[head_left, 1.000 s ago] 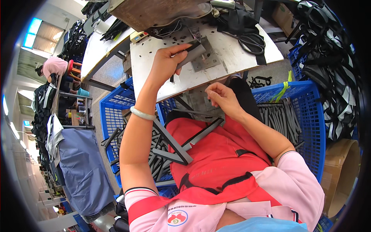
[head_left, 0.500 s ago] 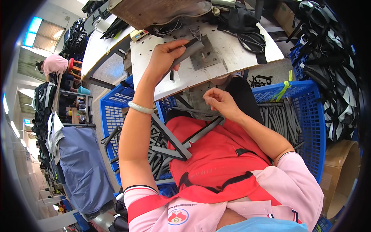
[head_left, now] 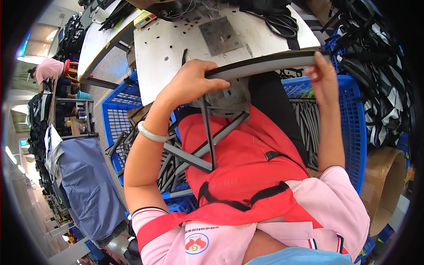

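Observation:
A long grey strip with black edges stretches between my two hands, just above the front edge of the white table. My left hand grips its left part between thumb and fingers; a pale bangle is on that wrist. At the strip's right end, my right hand pinches it, the fingers slightly blurred. A narrow dark length hangs below my left hand toward the red apron on my lap, beside folded grey strips. On the table lies a square metal plate, beyond the held strip.
Blue crates full of grey strips stand left and right of my legs. Black-handled scissors lie on the table's far right. Dark strap piles and a cardboard box are at right. Another person bends at far left.
My right hand has risen from above my lap and taken the strip's right end. My left hand has come nearer, and the strip now spans sideways between both hands.

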Available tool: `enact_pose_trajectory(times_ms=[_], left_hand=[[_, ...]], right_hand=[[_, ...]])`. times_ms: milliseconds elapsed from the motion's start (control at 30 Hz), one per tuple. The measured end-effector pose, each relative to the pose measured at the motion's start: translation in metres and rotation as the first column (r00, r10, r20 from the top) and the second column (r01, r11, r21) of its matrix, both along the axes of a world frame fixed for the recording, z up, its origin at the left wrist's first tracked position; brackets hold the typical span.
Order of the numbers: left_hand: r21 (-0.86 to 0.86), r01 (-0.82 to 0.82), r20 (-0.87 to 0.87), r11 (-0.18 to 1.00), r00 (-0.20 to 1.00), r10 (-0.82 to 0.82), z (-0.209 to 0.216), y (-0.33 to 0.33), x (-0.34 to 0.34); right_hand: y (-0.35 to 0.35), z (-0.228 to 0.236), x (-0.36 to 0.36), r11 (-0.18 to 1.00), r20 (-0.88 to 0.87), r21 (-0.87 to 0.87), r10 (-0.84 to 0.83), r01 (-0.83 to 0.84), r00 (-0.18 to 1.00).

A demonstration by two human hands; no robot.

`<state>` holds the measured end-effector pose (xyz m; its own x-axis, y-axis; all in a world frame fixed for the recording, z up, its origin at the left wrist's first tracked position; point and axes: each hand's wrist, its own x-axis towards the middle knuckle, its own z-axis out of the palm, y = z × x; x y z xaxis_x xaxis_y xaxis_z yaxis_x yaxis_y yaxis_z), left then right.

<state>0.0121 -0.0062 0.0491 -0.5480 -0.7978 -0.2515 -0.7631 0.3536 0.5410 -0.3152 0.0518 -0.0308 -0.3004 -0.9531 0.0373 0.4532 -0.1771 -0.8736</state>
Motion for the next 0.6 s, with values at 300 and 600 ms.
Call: enact_pose_trajectory(times_ms=[300,600], left_hand=[[0.386,0.060,-0.524,0.921,0.836,0.165,-0.059,0.022,-0.017],[0.616,0.145,-0.566,0.774,0.765,0.307,-0.034,0.047,-0.041]], right_hand=[[0.043,0.012,-0.035,0.981,-0.943,-0.099,-0.146,0.165,0.299],[0.028,0.035,0.077,0.905,-0.961,0.272,0.275,-0.327,-0.037]])
